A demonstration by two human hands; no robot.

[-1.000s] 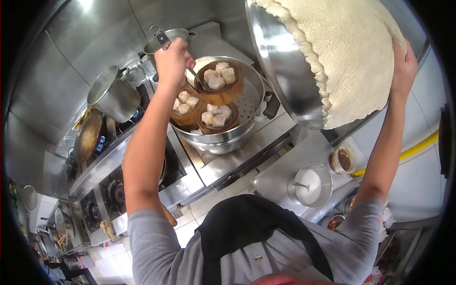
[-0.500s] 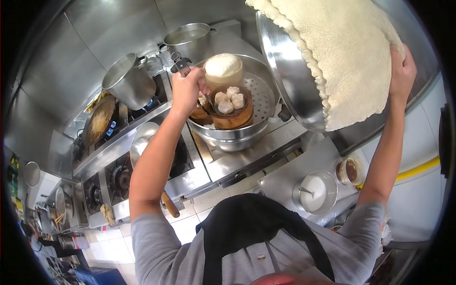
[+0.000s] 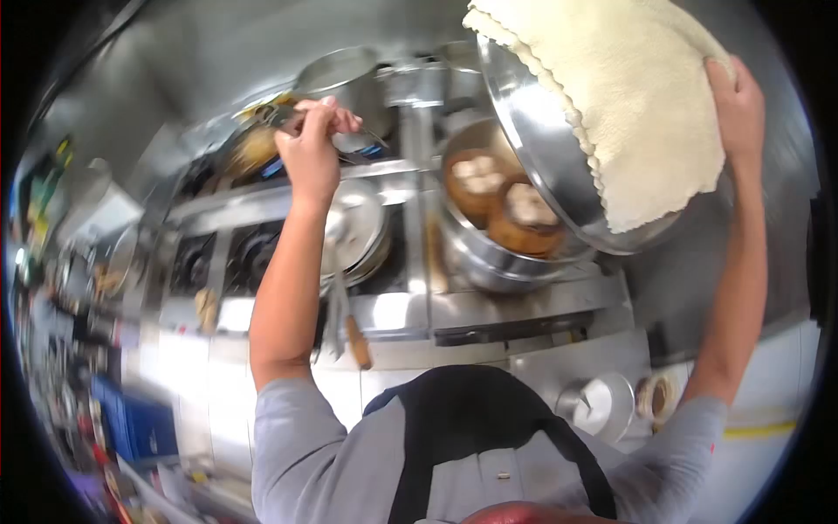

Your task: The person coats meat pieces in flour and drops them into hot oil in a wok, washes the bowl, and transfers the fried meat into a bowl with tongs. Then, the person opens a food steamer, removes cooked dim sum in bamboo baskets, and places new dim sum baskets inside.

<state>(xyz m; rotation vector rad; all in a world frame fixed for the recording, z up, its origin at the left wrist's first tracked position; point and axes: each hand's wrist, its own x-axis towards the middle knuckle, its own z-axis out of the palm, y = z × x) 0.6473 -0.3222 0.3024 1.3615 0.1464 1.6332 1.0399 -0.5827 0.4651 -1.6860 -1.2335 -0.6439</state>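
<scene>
My left hand (image 3: 314, 144) is closed around a pair of metal tongs (image 3: 367, 140), blurred by motion, above the stove and left of the steamer. My right hand (image 3: 740, 109) grips the edge of a large steel lid (image 3: 528, 113) through a cream cloth (image 3: 628, 105) with a scalloped border. The lid tilts over the right side of the steamer pot (image 3: 493, 275). Inside the pot, two round bamboo baskets (image 3: 519, 236) hold pale dumplings (image 3: 478, 175). The lid hides the pot's right and back parts.
A wok (image 3: 253, 153) and a tall pot (image 3: 336, 74) stand over burners at the back. A wooden-handled utensil (image 3: 356, 341) juts out at the stove front. Near my right elbow are a steel bowl of white liquid (image 3: 602, 406) and a small tub (image 3: 656, 397).
My left hand has drawn away from the dumpling basket, leftward with the tongs. The view has swung left. The lid now covers more of the steamer, and the large white bun is hidden.
</scene>
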